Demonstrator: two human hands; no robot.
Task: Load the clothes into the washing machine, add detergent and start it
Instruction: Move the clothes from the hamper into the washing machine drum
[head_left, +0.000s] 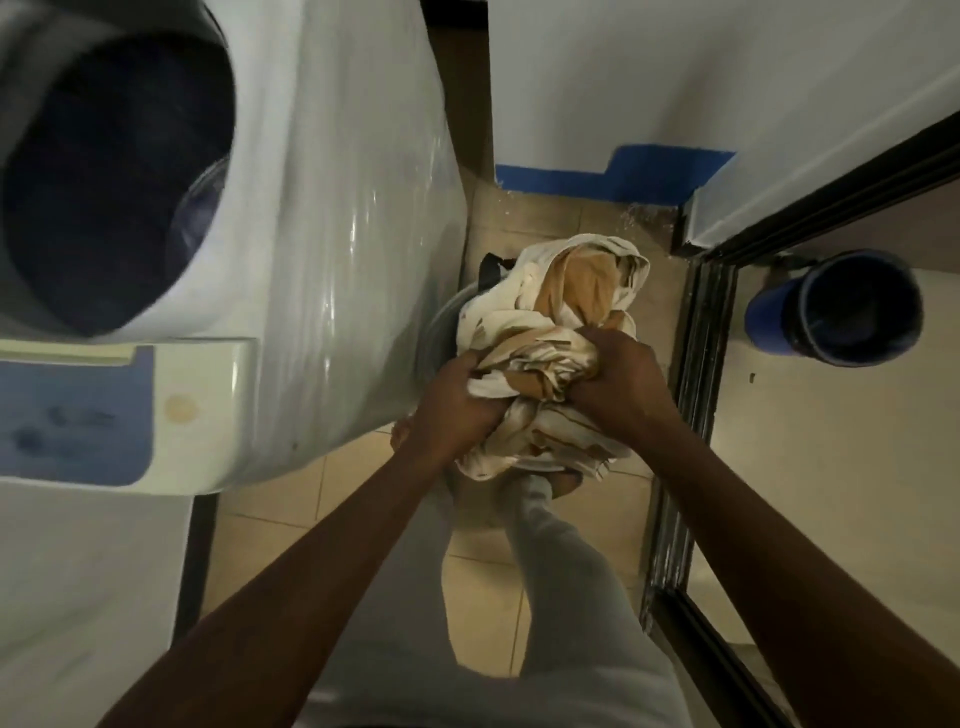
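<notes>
A white top-loading washing machine (332, 218) fills the left of the head view, its dark drum opening (109, 182) uncovered. To its right, low over the floor, I hold a crumpled bundle of cream and tan cloth (561, 306). My left hand (457, 405) grips the bundle's near left side and my right hand (618, 374) grips its near right side. Below the cloth the rim of a grey basin (441, 332) shows beside the machine. No detergent is in sight.
The machine's blue control panel (72, 421) lies at the near left. A black door frame (691, 395) runs down the right, with a blue bucket (836, 306) beyond it. White walls with blue skirting (613, 176) close the far end. My legs stand on the beige tiled floor (270, 499).
</notes>
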